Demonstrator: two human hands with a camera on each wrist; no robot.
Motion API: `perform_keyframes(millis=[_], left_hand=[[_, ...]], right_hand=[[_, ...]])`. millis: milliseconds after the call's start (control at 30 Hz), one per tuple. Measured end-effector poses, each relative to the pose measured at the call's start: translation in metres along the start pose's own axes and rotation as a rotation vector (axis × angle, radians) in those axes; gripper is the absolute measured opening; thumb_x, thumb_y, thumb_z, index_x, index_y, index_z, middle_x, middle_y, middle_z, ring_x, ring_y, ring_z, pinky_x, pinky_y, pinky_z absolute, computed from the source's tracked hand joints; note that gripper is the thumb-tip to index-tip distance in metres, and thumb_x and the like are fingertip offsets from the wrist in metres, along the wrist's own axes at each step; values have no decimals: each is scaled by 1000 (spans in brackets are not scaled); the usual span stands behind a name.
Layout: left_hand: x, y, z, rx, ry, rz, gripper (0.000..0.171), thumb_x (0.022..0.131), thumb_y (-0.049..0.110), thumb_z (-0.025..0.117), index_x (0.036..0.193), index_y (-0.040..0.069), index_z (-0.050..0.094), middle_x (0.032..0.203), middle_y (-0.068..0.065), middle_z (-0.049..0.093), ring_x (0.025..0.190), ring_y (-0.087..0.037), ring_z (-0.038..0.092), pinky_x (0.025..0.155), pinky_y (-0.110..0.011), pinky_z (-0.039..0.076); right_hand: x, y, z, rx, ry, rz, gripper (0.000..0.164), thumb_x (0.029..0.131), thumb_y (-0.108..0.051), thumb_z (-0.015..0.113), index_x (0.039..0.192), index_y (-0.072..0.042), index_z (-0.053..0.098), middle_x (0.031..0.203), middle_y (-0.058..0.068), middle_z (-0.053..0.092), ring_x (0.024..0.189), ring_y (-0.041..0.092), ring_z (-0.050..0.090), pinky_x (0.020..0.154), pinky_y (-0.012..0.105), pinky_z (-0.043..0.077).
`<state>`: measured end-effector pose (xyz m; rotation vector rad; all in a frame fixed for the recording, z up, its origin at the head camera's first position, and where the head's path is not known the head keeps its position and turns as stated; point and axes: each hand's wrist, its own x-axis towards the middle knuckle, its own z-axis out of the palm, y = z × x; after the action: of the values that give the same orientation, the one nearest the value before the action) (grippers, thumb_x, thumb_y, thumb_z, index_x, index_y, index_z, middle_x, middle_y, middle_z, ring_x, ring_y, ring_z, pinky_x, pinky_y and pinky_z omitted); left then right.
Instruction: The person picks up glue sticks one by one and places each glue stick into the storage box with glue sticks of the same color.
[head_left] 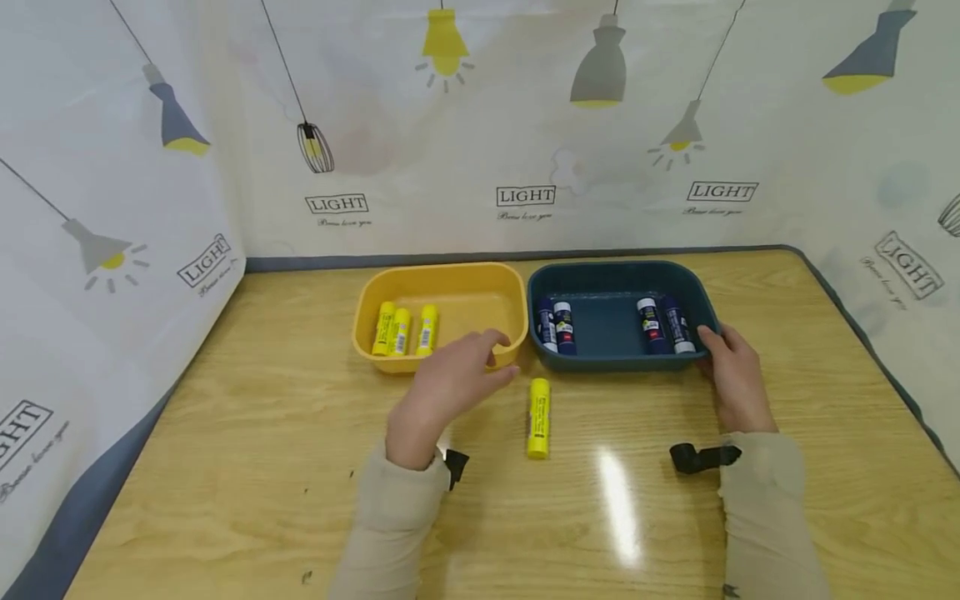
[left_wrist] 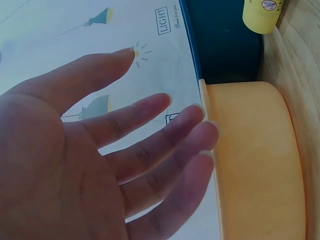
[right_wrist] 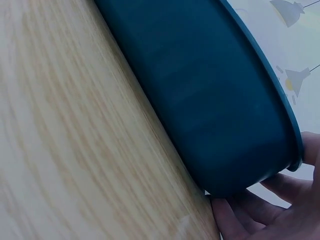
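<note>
My left hand (head_left: 450,387) hovers at the front rim of the yellow bin (head_left: 480,363), fingers loosely bent and holding nothing. Its palm and spread fingers show in the left wrist view. Three yellow glue sticks (head_left: 427,331) sit in the left half of that bin. On the table in front of the bins is another yellow glue stick (head_left: 538,419), to the right of my left hand. My right hand (head_left: 735,375) grips the blue bin (head_left: 600,363) at its front right corner, thumb over the rim and fingers against the outer wall. Several dark blue glue sticks (head_left: 651,326) lie inside, at both ends.
The two bins stand side by side near the back of the wooden table (head_left: 247,467). Behind and beside it hangs a white sheet (head_left: 450,150) printed with lamps. A black wrist strap mount (head_left: 701,457) sticks out from my right sleeve.
</note>
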<state>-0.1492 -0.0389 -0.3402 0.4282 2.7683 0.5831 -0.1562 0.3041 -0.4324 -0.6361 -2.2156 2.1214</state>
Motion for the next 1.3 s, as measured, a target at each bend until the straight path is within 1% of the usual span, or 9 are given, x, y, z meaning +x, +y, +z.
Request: perform_keyframes(millis=[133, 300, 500, 667, 800, 967, 1133, 1233, 1300], left_hand=[[-1, 3, 3, -23, -2, 15, 43, 84, 44, 56, 121, 21, 51, 99, 2, 58, 82, -12, 52, 69, -30, 45], [-1, 4, 7, -47, -11, 42, 44, 84, 45, 56, 120, 19, 52, 103, 0, 59, 84, -12, 52, 70, -30, 45], [1, 7, 10, -40, -19, 34, 42, 84, 46, 55, 118, 21, 53, 100, 3, 58, 82, -11, 51, 68, -28, 44], [5, 12, 19, 15, -44, 29, 44, 85, 46, 54, 120, 19, 52, 101, 2, 59, 82, -12, 52, 68, -29, 44], [9, 19, 31, 82, -58, 30, 47, 85, 47, 54, 123, 19, 51, 106, 4, 58, 84, -11, 52, 71, -31, 45], [12, 25, 45, 150, -78, 26, 50, 84, 49, 54, 126, 21, 48, 112, 1, 54, 82, -16, 53, 71, -36, 46], [13, 30, 57, 205, -113, 3, 56, 84, 50, 53, 131, 22, 42, 121, -4, 50, 90, -20, 54, 75, -40, 45], [14, 32, 63, 222, -121, 4, 59, 82, 51, 54, 132, 21, 41, 122, -5, 49, 93, -19, 51, 77, -39, 45], [15, 32, 66, 229, -116, 9, 58, 82, 51, 56, 130, 21, 42, 118, -4, 50, 93, -17, 49, 76, -39, 45]], right_hand=[[2, 2, 0, -13, 7, -3, 69, 85, -52, 48, 141, -16, 28, 137, 10, 31, 113, 13, 40, 97, 25, 33], [-3, -5, 1, 2, -5, -4, 67, 87, -48, 47, 141, -14, 27, 139, 12, 29, 115, 15, 38, 103, 36, 25], [-3, -6, 0, 9, -16, -15, 66, 88, -46, 46, 141, -13, 26, 140, 13, 28, 116, 15, 38, 102, 35, 26], [-2, -3, -4, 29, -40, -32, 66, 89, -45, 47, 141, -11, 25, 142, 14, 25, 121, 16, 37, 101, 31, 28], [-2, -3, -5, 35, -45, -36, 67, 88, -45, 47, 141, -11, 25, 142, 14, 25, 122, 16, 37, 100, 29, 29], [-2, -2, -4, 46, -45, -35, 66, 89, -44, 47, 142, -11, 25, 142, 14, 24, 122, 16, 36, 101, 29, 28], [-3, -2, -4, 68, -41, -32, 65, 89, -43, 48, 141, -11, 26, 141, 14, 26, 121, 16, 37, 101, 29, 28], [-3, -2, -3, 75, -40, -33, 65, 88, -43, 48, 141, -11, 27, 140, 14, 26, 120, 16, 38, 100, 29, 29], [-3, -2, -3, 90, -41, -33, 65, 88, -42, 49, 140, -10, 27, 140, 14, 27, 119, 16, 38, 100, 28, 29]])
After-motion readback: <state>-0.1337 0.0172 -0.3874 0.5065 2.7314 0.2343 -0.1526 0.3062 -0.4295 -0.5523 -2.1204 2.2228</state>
